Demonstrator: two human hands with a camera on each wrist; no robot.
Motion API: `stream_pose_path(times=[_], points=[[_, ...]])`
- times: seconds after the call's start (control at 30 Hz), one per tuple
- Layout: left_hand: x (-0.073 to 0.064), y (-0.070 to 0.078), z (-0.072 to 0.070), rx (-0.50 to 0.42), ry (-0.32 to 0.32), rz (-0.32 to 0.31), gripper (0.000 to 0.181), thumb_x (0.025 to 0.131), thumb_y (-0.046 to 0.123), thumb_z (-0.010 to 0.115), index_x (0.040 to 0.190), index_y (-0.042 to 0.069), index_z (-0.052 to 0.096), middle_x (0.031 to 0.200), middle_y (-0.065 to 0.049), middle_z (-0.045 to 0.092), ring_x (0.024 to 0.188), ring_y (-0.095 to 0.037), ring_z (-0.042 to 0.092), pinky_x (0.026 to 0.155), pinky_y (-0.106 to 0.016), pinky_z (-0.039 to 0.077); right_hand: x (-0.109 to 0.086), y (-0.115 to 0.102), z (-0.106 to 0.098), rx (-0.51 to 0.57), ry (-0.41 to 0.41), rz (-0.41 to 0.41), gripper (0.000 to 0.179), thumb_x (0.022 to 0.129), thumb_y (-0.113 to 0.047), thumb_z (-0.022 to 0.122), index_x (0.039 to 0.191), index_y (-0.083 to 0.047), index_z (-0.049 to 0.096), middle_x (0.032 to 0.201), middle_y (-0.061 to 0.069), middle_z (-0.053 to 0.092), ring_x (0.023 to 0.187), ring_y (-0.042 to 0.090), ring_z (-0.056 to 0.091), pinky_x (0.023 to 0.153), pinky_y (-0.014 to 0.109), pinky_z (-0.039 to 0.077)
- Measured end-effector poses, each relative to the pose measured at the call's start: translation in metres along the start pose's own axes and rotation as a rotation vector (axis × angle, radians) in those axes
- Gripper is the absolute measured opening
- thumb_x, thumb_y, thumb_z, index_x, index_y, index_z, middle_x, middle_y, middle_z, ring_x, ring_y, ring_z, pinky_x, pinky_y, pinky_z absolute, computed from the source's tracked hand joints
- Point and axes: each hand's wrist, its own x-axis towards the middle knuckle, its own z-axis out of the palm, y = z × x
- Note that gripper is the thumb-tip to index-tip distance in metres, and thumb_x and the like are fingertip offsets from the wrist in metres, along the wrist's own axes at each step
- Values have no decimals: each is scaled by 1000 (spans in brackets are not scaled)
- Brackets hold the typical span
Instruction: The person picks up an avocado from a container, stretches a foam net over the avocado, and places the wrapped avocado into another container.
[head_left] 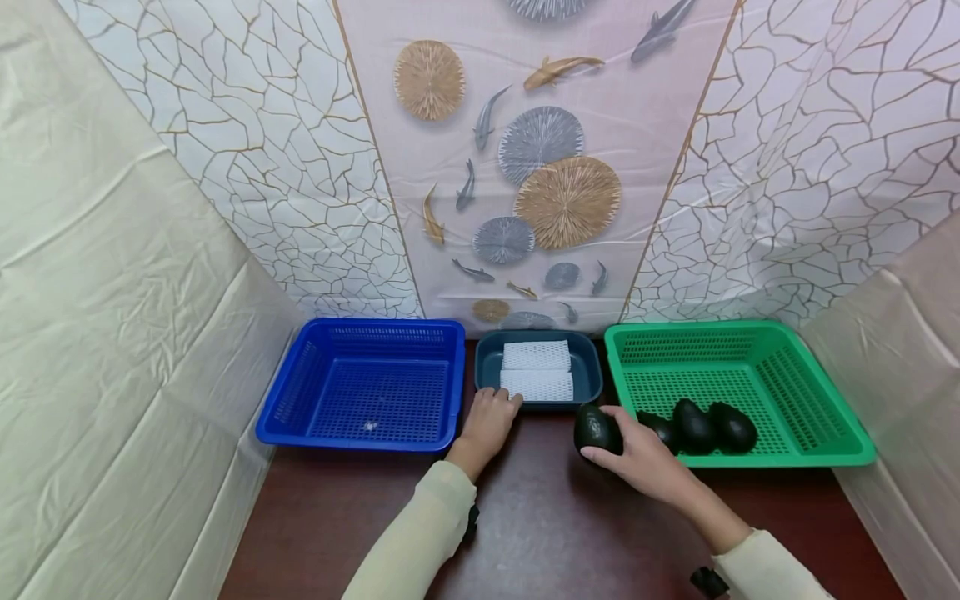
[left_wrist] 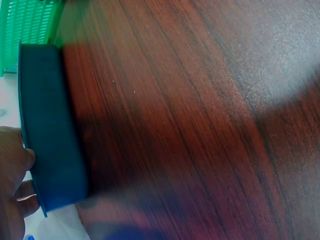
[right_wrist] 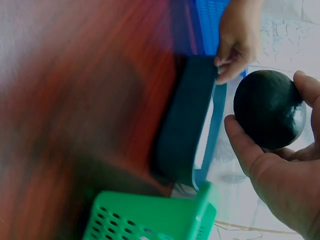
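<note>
My right hand [head_left: 637, 454] grips a dark green avocado [head_left: 597, 430] between thumb and fingers, above the table beside the green basket. The right wrist view shows the avocado [right_wrist: 270, 109] close up. At the near left rim of a small dark teal tray [head_left: 592, 387] is my left hand [head_left: 491, 421], its fingertips bent over the edge. Whether they pinch the rim or something inside is not clear. Two white foam net sleeves [head_left: 536, 357] lie side by side in the tray. Three more avocados [head_left: 693, 427] rest in the green basket [head_left: 810, 458].
A blue basket [head_left: 360, 447] stands left of the tray, with a small pale spot on its floor. All the containers stand on a dark wood table [head_left: 525, 517] against a patterned cloth backdrop [head_left: 510, 275]. Pale cloth walls [head_left: 150, 333] close off both sides.
</note>
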Motion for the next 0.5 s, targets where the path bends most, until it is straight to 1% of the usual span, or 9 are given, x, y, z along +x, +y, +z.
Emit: stream_pose_path(times=[0.2,0.37,0.5], points=[[0,0,-3,-3,14,1,22,97,8,65,115,18,72,103,-6,73,87,-25,67,85,-40,58,-2,9,21,71,-27,38,86,92,-51,74,150,0,38,141,24,56,116,30,64,84,44,58],[0,0,-3,-2,13,-3,22,97,8,65,115,18,72,103,-6,73,87,-25,67,85,-40,58,-3,17,36,108,-21,41,81,91,-47,76,147,0,42,138,21,58,110,26,65,81,39,57],[0,0,-3,-3,15,-2,23,97,7,64,116,18,72,103,-6,73,88,-25,67,85,-40,58,-4,21,47,106,-5,57,79,90,-45,78,144,1,45,134,21,60,106,25,65,80,39,57]])
